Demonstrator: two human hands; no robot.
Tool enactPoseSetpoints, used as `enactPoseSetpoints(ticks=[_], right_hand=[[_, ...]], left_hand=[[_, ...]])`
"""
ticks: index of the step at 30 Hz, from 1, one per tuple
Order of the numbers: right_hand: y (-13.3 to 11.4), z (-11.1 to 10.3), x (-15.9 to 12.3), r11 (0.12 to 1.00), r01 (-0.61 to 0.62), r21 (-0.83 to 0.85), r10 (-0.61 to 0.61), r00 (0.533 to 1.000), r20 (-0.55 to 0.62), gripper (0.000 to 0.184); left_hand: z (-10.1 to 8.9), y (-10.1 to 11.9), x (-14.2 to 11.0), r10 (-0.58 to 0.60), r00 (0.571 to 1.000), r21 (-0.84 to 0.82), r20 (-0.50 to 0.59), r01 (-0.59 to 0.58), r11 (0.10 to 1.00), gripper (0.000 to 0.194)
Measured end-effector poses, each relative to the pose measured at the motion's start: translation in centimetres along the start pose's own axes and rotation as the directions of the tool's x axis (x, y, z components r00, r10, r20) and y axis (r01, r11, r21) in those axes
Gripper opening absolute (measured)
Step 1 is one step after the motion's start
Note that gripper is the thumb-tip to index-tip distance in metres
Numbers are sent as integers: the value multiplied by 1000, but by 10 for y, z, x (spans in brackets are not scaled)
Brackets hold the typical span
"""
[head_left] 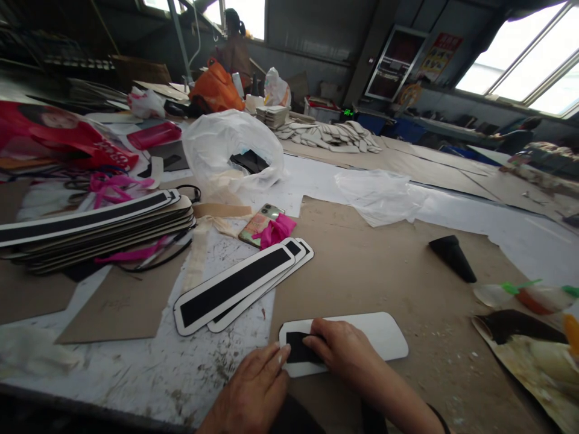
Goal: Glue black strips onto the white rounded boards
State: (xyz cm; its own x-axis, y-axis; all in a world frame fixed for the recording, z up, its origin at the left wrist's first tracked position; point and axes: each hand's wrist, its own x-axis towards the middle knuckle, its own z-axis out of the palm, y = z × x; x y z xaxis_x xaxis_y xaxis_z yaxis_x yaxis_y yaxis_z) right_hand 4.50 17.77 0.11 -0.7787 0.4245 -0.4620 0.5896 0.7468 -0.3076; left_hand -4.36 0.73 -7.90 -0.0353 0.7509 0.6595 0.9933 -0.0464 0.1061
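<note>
A long white rounded strip (375, 335) lies flat on the table near its front edge. On its left end sits a black strip (296, 348), mostly covered by my hands. My right hand (346, 352) lies on top of it, fingers bent and pressing down on the black piece. My left hand (256, 389) rests at the strip's left end, fingertips touching its edge. Just beyond, a few finished white strips with black centres (235, 288) lie stacked at a slant.
A tall stack of similar strips (97, 232) is at the left. A phone (261, 222) with a pink scrap (277, 230), a white plastic bag (235, 150), a black cone (452, 256) and glue-like bottles (520, 295) lie around. A person stands far back (233, 45).
</note>
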Motion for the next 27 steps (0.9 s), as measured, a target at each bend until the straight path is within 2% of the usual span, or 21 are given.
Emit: enactPoseSetpoints(ticks=[10, 13, 17, 24, 27], right_hand=[[6, -6, -5, 986, 61, 154, -57, 998, -31, 20], [3, -4, -2, 992, 47, 119, -46, 999, -7, 19], [1, -3, 1, 999, 23, 33, -23, 1000, 4, 18], [0, -2, 2, 999, 24, -28, -24, 1000, -10, 19], [-4, -2, 1, 999, 17, -38, -17, 1000, -16, 19]], left_hand=[[-2, -5, -8, 4, 1000, -36, 23, -4, 999, 34], [-2, -6, -7, 15, 1000, -55, 23, -14, 998, 34], [-1, -7, -4, 15, 999, -38, -29, -16, 999, 34], [-3, -8, -1, 68, 994, -19, 84, -67, 998, 34], [0, -10, -1, 79, 996, -25, 48, -78, 997, 34]])
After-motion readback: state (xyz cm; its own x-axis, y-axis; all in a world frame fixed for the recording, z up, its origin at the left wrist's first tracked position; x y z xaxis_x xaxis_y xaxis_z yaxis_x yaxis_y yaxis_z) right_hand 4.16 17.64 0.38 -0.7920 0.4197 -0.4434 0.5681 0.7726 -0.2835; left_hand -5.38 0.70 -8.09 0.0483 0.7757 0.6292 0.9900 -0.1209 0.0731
